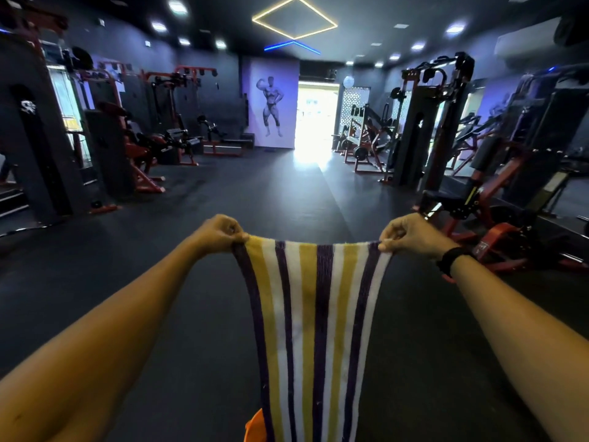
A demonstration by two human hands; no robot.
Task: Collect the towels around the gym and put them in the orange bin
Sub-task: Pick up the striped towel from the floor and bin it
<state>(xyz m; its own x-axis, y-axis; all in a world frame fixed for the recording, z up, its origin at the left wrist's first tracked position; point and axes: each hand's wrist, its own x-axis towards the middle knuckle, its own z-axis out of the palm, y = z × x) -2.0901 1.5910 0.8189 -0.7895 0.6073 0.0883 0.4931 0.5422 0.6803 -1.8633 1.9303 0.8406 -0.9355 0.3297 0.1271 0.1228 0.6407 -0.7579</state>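
While both arms reach forward at chest height, the left hand (pixel 220 232) and the right hand (pixel 411 232) each pinch a top corner of the striped towel (pixel 314 330), thumb and curled fingers closed on the hem, so the cloth hangs stretched between them in yellow, white and purple bands. Its lower end drops out of view at the bottom edge, just beside an orange shape (pixel 255 425) that is probably the rim of the orange bin; too little shows to be sure. Judged step: one towel collected and held over or close to the bin, drop not yet made. Next move calls for bringing the corners together or simply lowering and letting go, with the cloth centred over the opening so no tail hangs outside. A black wrist band (pixel 451 261) sits on the right arm. Around: dark rubber floor (pixel 197 307), red-framed weight machines (pixel 497 199) along both walls, a bodybuilder mural (pixel 271 105), a bright doorway (pixel 315 119) far ahead. Nothing stands between towel and bin; no other towels visible from here.
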